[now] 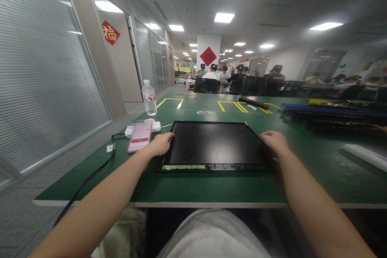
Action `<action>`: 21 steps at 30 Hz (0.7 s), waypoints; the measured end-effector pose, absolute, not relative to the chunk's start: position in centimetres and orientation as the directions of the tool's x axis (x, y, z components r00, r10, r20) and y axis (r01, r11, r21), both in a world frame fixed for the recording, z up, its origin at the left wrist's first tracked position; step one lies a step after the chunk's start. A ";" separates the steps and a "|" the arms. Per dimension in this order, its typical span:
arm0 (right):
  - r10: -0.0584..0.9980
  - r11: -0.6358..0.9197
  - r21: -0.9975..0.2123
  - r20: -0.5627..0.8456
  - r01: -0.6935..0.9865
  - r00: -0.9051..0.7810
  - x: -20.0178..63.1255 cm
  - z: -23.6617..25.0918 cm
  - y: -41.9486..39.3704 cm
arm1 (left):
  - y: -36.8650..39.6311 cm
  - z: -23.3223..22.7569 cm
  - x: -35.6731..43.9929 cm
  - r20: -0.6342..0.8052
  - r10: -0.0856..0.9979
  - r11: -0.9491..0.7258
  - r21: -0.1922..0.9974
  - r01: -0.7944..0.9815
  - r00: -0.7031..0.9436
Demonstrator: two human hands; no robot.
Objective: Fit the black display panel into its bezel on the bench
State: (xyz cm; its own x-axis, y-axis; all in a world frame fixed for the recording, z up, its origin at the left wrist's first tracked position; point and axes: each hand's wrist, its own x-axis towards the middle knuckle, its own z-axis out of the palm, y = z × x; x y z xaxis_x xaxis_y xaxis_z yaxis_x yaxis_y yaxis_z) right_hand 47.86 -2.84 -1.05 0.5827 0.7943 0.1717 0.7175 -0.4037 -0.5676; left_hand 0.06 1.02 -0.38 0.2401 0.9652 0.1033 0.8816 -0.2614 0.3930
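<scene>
A flat black display panel (216,143) lies on the green table in front of me, dark screen upward. Along its near edge runs a strip of green circuit board (183,167) beside a black strip. My left hand (162,144) is closed on the panel's left edge, with the thumb on the frame. On the opposite edge my right hand (275,142) has its fingers curled at the frame, partly hidden beneath and beside it. Close to my left hand lies a lit smartphone (140,139).
A water bottle (149,97) and a white power strip (129,131) with a black cable (90,181) are on the left. Blue and black bars (326,115) and a white bar (367,156) lie at right. Yellow tape (238,107) marks the far table (187,117). People sit beyond.
</scene>
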 end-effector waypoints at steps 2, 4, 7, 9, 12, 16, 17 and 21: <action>0.810 -0.427 -0.541 0.127 0.725 0.573 48.0 -1.2 -2.7 | 0.9 -0.2 0.0 0.093 0.965 -0.261 0.411 0.873 0.245; 0.837 -0.438 -0.509 0.069 0.741 0.542 48.0 -1.4 -2.6 | 0.9 -0.1 -0.1 0.090 0.967 -0.254 0.433 0.865 0.239; 0.852 -0.435 -0.485 0.050 0.759 0.521 47.8 -1.5 -2.4 | 1.1 -0.2 -0.4 0.070 0.974 -0.219 0.515 0.829 0.214; 0.847 -0.437 -0.479 0.067 0.761 0.528 47.7 -1.6 -2.3 | 1.2 -0.2 -0.5 0.057 0.980 -0.185 0.627 0.757 0.193; 0.839 -0.441 -0.462 0.092 0.769 0.536 47.5 -1.6 -2.4 | 0.9 0.2 -0.3 0.040 0.986 -0.124 0.836 0.535 0.164; 0.836 -0.447 -0.464 0.086 0.765 0.542 47.6 -1.5 -2.4 | 0.2 1.1 0.5 -0.010 0.989 -0.018 0.982 0.187 0.148; 0.835 -0.451 -0.470 0.078 0.759 0.544 47.6 -1.5 -2.4 | 0.1 1.2 0.6 -0.026 0.989 0.007 0.991 0.134 0.144; 0.829 -0.456 -0.487 0.073 0.745 0.555 47.6 -1.5 -2.4 | 0.1 1.3 1.0 -0.056 0.992 0.053 0.998 0.025 0.110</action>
State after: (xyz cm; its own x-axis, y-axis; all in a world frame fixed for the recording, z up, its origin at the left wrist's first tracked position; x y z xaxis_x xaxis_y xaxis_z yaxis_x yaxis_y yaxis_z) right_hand 47.64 -2.44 -1.50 0.5550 0.8287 0.0727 0.7448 -0.4560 -0.4872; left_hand 1.00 0.09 1.29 0.1102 0.9923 -0.0558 0.0253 0.0533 0.9983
